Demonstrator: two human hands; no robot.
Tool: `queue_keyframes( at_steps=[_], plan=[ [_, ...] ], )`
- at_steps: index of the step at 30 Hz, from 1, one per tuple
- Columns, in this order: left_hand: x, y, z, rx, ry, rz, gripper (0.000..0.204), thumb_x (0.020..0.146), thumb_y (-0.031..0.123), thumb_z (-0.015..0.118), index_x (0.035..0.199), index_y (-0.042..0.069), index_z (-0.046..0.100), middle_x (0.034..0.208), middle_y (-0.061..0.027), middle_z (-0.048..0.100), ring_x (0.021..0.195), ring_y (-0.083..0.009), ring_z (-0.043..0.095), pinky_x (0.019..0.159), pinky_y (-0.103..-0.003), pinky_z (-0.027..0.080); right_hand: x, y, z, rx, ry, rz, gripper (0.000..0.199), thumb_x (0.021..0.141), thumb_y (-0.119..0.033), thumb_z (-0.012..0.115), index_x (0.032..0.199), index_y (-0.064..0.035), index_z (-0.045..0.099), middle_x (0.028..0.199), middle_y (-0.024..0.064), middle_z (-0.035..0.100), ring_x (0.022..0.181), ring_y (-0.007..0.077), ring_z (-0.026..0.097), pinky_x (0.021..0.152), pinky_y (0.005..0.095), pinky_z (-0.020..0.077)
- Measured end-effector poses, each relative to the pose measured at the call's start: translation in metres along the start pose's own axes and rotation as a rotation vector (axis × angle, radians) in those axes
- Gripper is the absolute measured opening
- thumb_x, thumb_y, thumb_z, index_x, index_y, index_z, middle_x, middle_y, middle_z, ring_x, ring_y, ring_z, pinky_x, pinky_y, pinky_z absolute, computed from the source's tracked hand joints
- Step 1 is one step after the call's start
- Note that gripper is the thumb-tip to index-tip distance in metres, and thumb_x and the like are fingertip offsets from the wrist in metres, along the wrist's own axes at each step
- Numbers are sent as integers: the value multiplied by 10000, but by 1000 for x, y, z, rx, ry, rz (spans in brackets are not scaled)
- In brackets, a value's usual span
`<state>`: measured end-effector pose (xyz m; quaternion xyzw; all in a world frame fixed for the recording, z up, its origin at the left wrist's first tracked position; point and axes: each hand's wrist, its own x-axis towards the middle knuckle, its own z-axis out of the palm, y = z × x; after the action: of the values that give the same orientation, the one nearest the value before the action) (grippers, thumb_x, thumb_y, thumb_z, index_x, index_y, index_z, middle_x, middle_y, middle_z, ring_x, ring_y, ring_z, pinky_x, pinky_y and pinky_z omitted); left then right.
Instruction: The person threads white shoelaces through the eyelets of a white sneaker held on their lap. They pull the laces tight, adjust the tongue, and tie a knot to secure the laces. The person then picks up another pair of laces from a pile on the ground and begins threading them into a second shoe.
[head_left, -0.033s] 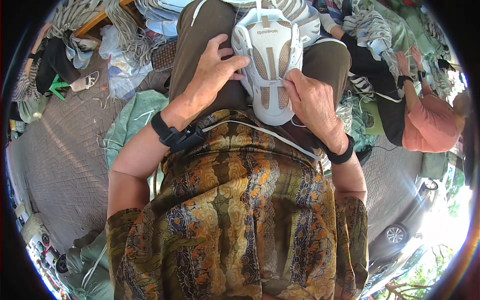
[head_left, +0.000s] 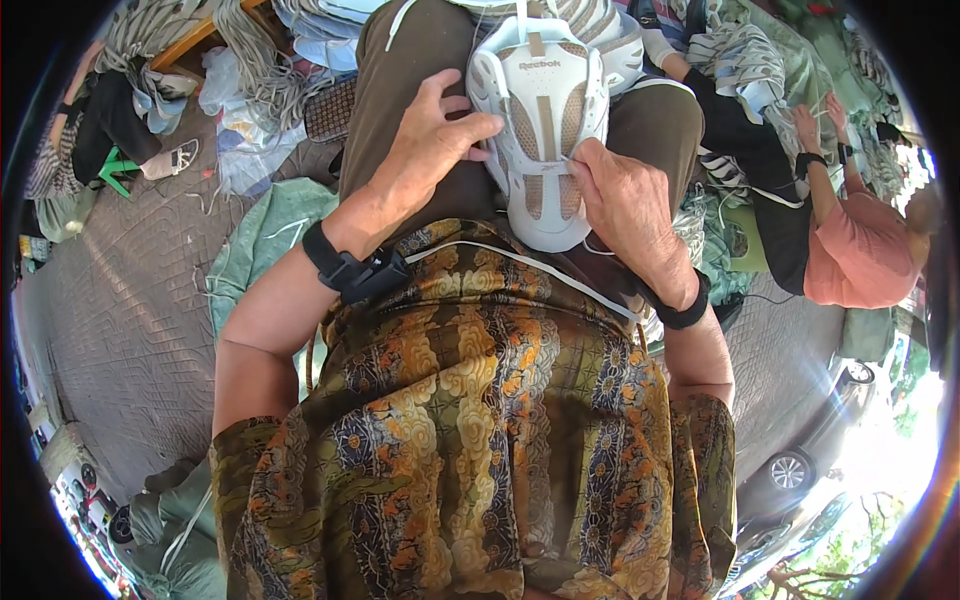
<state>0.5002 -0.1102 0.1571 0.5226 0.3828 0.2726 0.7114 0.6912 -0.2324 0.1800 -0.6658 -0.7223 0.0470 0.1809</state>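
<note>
A white and beige mesh sneaker upper (head_left: 540, 95) lies over my lap, its rounded toe toward me. My right hand (head_left: 630, 200) is closed in a pinch at the lower right lace holes. A thin white shoelace (head_left: 597, 248) loops out below that hand; its end at the fingertips is mostly hidden. My left hand (head_left: 440, 130) has its fingers apart at the sneaker's left edge, thumb pointing toward the tongue, and holds nothing. More white and beige shoe uppers (head_left: 622, 50) lie behind the sneaker, across my knees.
Bundles of pale shoe parts (head_left: 250, 60) and a green sheet (head_left: 265, 240) lie on the paved ground at left. A person in a pink top (head_left: 865, 250) sits at right with hands raised, near more uppers (head_left: 740, 65). A parked car (head_left: 800, 460) stands behind at lower right.
</note>
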Motion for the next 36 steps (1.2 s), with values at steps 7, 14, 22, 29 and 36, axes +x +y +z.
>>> queue_keyframes(
  at_steps=[7, 14, 22, 29, 36],
  plan=[
    [21, -19, 2, 229, -25, 32, 857, 729, 267, 774, 1355, -54, 285, 1156, -163, 490, 1032, -220, 535, 859, -321, 461, 5, 13, -20, -165, -88, -205, 84, 839, -77, 551, 789, -62, 484, 625, 118, 568, 586, 317, 574, 579, 381, 446],
    [23, -21, 7, 254, 15, 62, 867, 680, 247, 826, 1309, -50, 308, 1134, -183, 478, 946, -218, 563, 814, -310, 500, 4, 28, -23, -130, -51, -222, 94, 837, -117, 576, 802, -74, 499, 690, 89, 543, 679, 288, 577, 595, 398, 452],
    [22, -20, 5, 289, 15, 51, 829, 702, 275, 792, 1316, -21, 321, 1125, -132, 482, 1003, -189, 520, 863, -315, 456, 11, 28, -22, -174, -63, -316, 74, 831, -101, 563, 826, -65, 500, 714, 90, 547, 708, 287, 582, 617, 399, 457],
    [21, -18, 6, 301, 17, 39, 824, 700, 278, 792, 1319, -10, 331, 1129, -127, 481, 1012, -188, 519, 869, -313, 453, 13, 32, -21, -121, -96, -323, 48, 816, -73, 547, 835, -67, 504, 724, 101, 558, 720, 293, 587, 636, 411, 458],
    [21, -17, 6, 307, 17, 47, 841, 691, 282, 799, 1315, -26, 326, 1130, -133, 481, 1018, -194, 517, 868, -321, 457, 21, 25, -26, -343, -170, -424, 97, 763, -61, 574, 850, -76, 535, 725, 76, 571, 733, 260, 611, 661, 367, 460]
  ],
)
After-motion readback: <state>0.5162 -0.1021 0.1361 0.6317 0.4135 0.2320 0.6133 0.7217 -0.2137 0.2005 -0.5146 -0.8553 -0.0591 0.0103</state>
